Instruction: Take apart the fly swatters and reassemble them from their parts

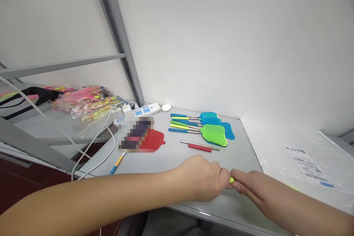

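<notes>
Above the bench (157, 160), near its front edge, the left hand (201, 179) and right hand (247, 184) are both clamped on what looks like a yellow-green flyswatter handle (231, 180), probably being fitted or twisted, which calls next for firm, aligned grips.

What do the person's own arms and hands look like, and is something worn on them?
The bare, ungloved left hand and right hand join slender, bare forearms. No sleeve, watch, bracelet or clear marking shows. No ring is visible, though some fingers are hidden.
</notes>
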`<state>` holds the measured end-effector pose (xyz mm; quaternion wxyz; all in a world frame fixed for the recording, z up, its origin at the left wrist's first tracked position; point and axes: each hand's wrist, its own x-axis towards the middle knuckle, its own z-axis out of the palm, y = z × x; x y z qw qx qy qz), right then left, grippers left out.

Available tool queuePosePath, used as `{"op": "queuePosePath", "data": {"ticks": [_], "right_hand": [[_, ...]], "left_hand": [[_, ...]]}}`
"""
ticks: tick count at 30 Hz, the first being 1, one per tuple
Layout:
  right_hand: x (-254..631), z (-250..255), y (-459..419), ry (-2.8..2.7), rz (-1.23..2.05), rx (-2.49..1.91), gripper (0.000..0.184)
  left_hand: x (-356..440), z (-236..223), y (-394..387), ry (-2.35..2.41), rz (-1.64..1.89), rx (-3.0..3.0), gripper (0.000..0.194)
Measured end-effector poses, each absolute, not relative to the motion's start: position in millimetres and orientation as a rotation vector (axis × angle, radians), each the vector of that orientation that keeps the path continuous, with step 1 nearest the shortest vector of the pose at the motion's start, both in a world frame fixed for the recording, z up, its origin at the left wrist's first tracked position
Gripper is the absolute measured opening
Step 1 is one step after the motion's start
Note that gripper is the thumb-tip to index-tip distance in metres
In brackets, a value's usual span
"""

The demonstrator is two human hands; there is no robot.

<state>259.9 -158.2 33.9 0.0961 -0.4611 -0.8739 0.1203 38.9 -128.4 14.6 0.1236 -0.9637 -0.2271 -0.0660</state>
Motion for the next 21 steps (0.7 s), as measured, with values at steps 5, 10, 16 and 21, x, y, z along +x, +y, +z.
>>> {"op": "queuePosePath", "data": {"ticks": [5,10,16,21], "right_hand": [[251.2,30.2,-167.2,-2.816,0.448,-1.354,0.017],[277.4,15.4,-159.7,-2.887,-0.067,-1.197,0.023],[373.4,-7.3,-123.9,-2.647,-0.478,-1.426,0.018],[359.5,-22.0,-98.9,-2.667,-0.589,-1.324,0.021]], "left_hand": [[36.8,33.0,-148.3,-0.918,-0.032,-3.060,0.007],[14.2,52.3,-121.7,-1.338,0.254,-3.795,0.033],[-14.5,17.9,-87.8,-1.723,-0.141,-3.652,0.041],[20.0,-21.6,-86.7,-0.905,-0.272,-3.152,0.025]]}}
